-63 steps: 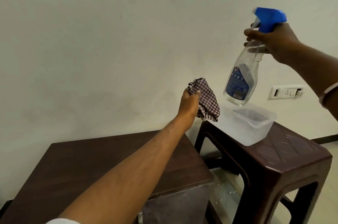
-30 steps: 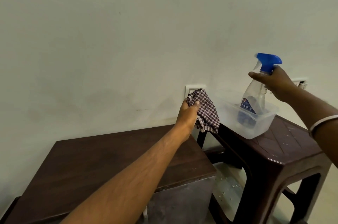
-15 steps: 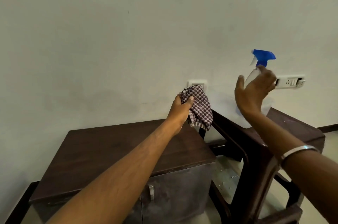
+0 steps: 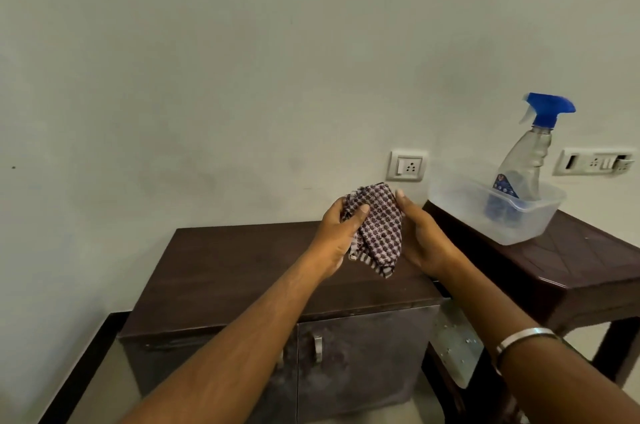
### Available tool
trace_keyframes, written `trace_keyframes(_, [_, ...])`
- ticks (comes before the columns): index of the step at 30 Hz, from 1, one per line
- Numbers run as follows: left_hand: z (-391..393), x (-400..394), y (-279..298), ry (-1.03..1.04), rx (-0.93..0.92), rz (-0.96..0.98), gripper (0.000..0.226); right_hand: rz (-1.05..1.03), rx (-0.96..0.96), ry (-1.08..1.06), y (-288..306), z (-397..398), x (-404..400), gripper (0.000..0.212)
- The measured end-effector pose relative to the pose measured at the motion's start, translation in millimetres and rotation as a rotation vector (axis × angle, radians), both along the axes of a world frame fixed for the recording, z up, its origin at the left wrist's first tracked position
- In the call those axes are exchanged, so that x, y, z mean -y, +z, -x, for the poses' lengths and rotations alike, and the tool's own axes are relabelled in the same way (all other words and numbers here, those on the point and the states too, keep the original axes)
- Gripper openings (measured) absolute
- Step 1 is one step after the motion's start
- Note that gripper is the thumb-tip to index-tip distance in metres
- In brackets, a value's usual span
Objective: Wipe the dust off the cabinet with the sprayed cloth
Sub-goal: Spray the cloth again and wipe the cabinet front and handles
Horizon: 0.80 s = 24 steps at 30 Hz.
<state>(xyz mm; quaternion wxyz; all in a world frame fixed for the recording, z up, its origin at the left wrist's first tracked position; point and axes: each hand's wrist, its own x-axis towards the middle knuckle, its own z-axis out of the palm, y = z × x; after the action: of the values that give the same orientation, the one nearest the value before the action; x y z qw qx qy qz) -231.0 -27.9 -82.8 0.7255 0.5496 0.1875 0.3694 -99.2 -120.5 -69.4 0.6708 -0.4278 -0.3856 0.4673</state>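
left hand (image 4: 337, 235) gripping the checked cloth (image 4: 375, 228), thumb curled over its front, bunch hanging down between both hands. right hand (image 4: 420, 238) cupped against the cloth's other side, fingers mostly straight, thumb up by the top edge; can't tell if it's actually pinching or just pressing. cloth held in the air, not touching anything yet. cabinet (image 4: 242, 271) sitting directly below and stretching off to the left of the hands, long axis running left to right along the wall, so probably just a drop straight down then a sweep left. left hand looks nearer the bare stretch of top. off to the right, spray bottle (image 4: 526, 160) standing in a clear tub (image 4: 533, 219) on a brown stool (image 4: 588, 271), well apart from both hands.
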Motion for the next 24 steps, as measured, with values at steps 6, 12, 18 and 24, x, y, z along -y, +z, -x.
trace_keyframes(6, [34.6,-6.9,-24.0,-0.022,-0.019,0.143,0.029,-0.022,-0.024,0.161,-24.0,21.1,-4.1,0.052])
trace_keyframes(12, [64.4,-4.0,-55.8,-0.058,-0.072,0.270,0.045,0.098,0.051,0.225,-54.2,48.3,-6.6,0.061])
trace_keyframes(18, [81.7,4.2,-93.6,-0.058,-0.216,0.201,0.027,0.132,-0.015,0.145,-99.1,75.5,-6.5,0.048])
trace_keyframes(24, [95.5,11.4,-139.8,0.011,-0.346,0.038,0.022,0.121,-0.048,0.034,-141.6,97.8,0.7,0.044])
